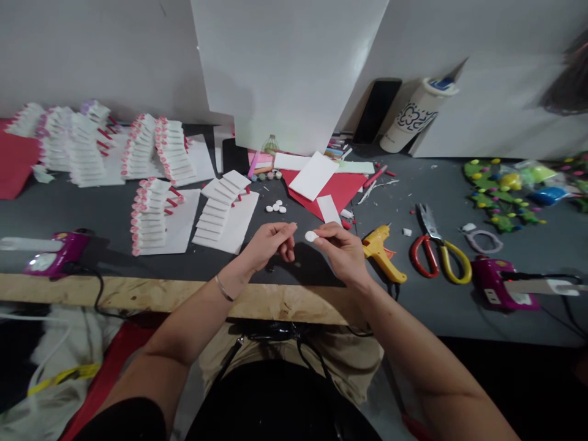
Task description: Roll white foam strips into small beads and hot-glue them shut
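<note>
Between the thumb and fingertips of my right hand (342,251) is a small white disc (311,236), held just above the dark table. My left hand (271,246) is beside it, thumb and forefinger pinched together and the other fingers curled; whether anything tiny is in that pinch I cannot make out. A gap separates the left fingertips from the disc. Several more white discs (275,207) lie beyond my left hand. Left of them, white folded card pieces (214,217) with red sticks overlap in a row on a white sheet (243,229).
Right of my hand lie a yellow glue gun (382,252) and scissors (432,236) with red and yellow handles. Purple power blocks (498,285) sit at both sides. Behind are red paper (353,187), a phone (377,110) and a white tumbler (411,119). Pink-tipped card rows (149,217) stand left.
</note>
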A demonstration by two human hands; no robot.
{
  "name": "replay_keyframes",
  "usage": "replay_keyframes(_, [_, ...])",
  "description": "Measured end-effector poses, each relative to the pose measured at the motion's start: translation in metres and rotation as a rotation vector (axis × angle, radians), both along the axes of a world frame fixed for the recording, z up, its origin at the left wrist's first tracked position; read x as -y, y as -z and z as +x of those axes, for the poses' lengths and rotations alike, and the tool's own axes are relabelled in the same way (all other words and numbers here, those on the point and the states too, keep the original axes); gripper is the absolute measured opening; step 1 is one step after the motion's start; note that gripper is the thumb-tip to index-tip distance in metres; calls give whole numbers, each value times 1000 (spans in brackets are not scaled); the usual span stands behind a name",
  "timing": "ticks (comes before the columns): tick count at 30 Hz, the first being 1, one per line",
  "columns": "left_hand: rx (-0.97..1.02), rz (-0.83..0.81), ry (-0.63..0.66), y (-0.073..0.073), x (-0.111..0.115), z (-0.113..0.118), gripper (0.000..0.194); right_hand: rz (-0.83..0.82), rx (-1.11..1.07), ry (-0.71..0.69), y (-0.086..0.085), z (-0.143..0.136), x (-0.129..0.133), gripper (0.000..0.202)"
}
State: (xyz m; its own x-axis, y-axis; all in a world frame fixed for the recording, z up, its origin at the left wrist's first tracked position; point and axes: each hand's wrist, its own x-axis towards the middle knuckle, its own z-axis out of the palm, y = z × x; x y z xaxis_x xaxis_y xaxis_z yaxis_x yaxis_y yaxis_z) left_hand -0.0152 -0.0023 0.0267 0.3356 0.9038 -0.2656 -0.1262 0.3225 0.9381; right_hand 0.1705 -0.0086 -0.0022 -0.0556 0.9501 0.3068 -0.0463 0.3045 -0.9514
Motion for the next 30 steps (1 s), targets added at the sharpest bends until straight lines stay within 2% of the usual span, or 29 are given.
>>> replay_keyframes(2, [1,21,2,0,1,2,47,11,24,4,0,0,0,12])
replay_keyframes(8, [-17,44,56,0,3,4,34,126,213,43,-4,-1,2,13])
replay_keyframes(14, [-1,-33,54,-1,4,5,27,231,411,137,-6,-2,5,12])
replay_keyframes(26, [-67,-69,81,0,0,1,25,389,512,35,0,-2,1,7])
replay_keyframes(30, [-85,-80,94,-2,0,0,28,406,504,41,0,-2,1,9])
